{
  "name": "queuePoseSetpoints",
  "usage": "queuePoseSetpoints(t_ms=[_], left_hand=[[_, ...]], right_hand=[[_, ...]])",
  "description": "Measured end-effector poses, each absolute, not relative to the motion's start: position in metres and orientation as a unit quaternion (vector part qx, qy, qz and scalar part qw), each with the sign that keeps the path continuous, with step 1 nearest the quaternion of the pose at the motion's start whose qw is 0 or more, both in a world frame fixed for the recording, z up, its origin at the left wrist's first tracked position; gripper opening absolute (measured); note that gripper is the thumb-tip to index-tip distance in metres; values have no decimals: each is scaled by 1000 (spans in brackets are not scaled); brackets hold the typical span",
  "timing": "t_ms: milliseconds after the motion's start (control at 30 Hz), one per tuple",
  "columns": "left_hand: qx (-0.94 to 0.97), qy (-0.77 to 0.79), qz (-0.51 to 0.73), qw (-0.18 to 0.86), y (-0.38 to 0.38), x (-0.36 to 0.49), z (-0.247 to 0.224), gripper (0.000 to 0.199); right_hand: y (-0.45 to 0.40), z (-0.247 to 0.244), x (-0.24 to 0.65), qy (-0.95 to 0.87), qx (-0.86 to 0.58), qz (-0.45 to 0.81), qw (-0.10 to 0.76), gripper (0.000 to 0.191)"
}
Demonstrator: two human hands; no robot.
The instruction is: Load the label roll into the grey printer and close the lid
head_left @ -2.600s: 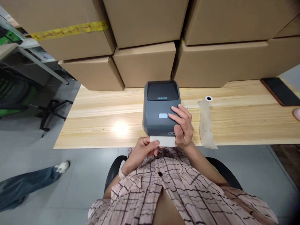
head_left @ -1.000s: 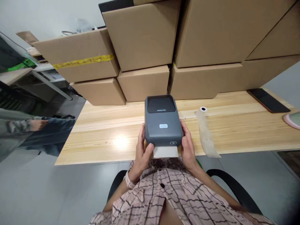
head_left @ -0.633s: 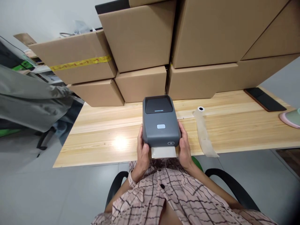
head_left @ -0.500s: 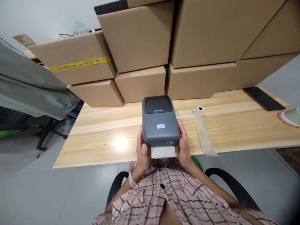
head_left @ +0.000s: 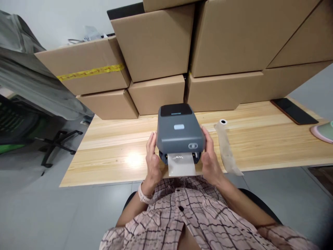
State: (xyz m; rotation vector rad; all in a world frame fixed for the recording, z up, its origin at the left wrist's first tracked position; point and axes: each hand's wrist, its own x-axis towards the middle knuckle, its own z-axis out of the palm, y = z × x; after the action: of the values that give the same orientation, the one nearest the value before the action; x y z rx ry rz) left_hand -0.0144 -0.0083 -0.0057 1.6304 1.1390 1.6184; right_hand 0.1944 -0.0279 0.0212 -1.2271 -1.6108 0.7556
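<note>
A dark grey label printer (head_left: 179,133) stands at the front of the wooden table, its cover lifted at the front edge. From the gap below the cover a pale strip (head_left: 181,166) sticks out toward me. My left hand (head_left: 152,161) grips the cover's left side, and my right hand (head_left: 210,158) grips its right side. The fingers of both hands lie along the sides of the cover, with the thumbs nearer me. Right of the printer lies a small roll (head_left: 223,122) with a loose translucent strip trailing toward the table's front edge.
Cardboard boxes (head_left: 153,45) are stacked along the back of the table (head_left: 109,149). A dark phone (head_left: 293,111) lies at the right, near a pink and green object (head_left: 322,132) at the edge. A black chair base (head_left: 58,144) is on the floor at left.
The front of the printer's cover has risen, and a dark gap with inner parts now shows under it. Both hands have moved up and apart with the cover.
</note>
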Motion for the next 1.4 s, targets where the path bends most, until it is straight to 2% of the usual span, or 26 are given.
queuePoseSetpoints(t_ms=[100, 267, 367, 500, 700, 767, 833, 933, 1033, 1100, 1167, 1300, 1400], left_hand=[[637, 393, 603, 275, 25, -29, 19, 55], [617, 453, 563, 312, 77, -37, 36, 43], [592, 537, 480, 362, 86, -35, 30, 52], [610, 570, 375, 403, 79, -35, 20, 68], [605, 562, 356, 438, 76, -35, 11, 70], [602, 556, 362, 445, 77, -35, 9, 70], [602, 553, 367, 443, 78, -35, 8, 69], [611, 554, 363, 433, 78, -34, 9, 68], [622, 547, 357, 431, 78, -34, 10, 66], [624, 541, 360, 434, 79, -35, 10, 65], [623, 541, 361, 433, 79, -35, 9, 64], [619, 543, 364, 435, 78, -35, 8, 66], [615, 540, 371, 439, 76, -34, 9, 67]], right_hand=[[5, 57, 206, -709, -485, 221, 462, 92], [92, 106, 212, -750, -461, 108, 461, 85], [143, 124, 212, -755, -474, 92, 444, 85], [186, 135, 214, -756, -484, 104, 428, 85], [152, 131, 202, -780, -455, -24, 430, 79], [132, 123, 195, -834, -416, 0, 363, 74], [121, 111, 190, -888, -386, 64, 240, 74], [124, 93, 183, -913, -380, 141, 33, 91], [137, 83, 177, -911, -378, 155, -60, 104], [143, 84, 177, -908, -378, 167, -61, 108], [144, 92, 184, -909, -358, 211, -27, 110], [132, 125, 230, -907, -264, 307, 118, 107], [121, 144, 279, -872, -298, 319, 223, 109]])
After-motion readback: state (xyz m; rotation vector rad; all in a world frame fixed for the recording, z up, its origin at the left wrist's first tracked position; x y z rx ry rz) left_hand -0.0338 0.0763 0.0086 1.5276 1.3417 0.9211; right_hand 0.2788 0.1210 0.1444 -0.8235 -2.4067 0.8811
